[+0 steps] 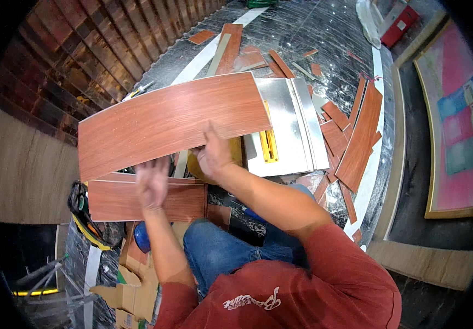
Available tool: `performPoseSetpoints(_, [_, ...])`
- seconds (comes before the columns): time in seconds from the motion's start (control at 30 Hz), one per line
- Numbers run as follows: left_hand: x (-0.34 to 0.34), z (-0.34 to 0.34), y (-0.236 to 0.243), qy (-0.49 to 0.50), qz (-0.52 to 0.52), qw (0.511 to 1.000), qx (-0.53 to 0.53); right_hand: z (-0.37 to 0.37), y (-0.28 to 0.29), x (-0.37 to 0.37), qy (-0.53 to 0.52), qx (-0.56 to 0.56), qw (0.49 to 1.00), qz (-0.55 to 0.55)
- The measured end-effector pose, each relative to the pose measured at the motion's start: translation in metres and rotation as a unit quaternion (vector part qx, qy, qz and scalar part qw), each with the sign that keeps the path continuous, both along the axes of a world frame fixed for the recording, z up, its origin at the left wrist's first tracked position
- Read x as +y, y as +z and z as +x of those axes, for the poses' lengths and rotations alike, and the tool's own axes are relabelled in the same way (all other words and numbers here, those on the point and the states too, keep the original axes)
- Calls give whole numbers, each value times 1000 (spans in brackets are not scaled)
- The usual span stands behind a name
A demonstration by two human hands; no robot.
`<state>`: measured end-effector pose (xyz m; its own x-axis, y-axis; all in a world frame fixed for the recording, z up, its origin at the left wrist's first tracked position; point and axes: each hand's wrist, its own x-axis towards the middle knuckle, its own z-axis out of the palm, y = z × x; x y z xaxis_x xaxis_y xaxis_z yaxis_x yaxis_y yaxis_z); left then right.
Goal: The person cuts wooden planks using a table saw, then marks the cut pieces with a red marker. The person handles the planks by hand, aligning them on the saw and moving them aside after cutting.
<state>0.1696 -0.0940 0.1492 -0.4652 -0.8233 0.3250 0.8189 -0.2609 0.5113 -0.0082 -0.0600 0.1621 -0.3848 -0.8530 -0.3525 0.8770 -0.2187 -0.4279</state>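
A long reddish-brown wood-look plank (170, 123) is held up in front of me, its right end over a silver metal saw table (285, 123) with a yellow insert (270, 147). My right hand (214, 154) grips the plank's near edge, thumb on top and fingers underneath. My left hand (152, 185), somewhat blurred, has its fingers stretched out at the same edge, further left; the fingertips reach the plank's underside, and whether they press on it I cannot tell. Below that hand lie more planks (143, 202) of the same colour.
Plank offcuts (360, 137) litter the dark marbled floor right of the saw table, and more (231, 46) lie beyond it. A black and yellow tool or bag (96, 225) sits at left, near torn cardboard (137, 290). A slatted wooden wall (99, 44) rises at far left.
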Motion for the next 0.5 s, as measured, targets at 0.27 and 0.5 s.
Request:
performPoseSetpoints(0.27, [-92,-52,-91,131,304,932,-150,-20,-25,38,186,759,624,-26])
performPoseSetpoints(0.5, [-113,-94,-136,108,335,922,-163,-79,-71,-13,-36,965,202,164])
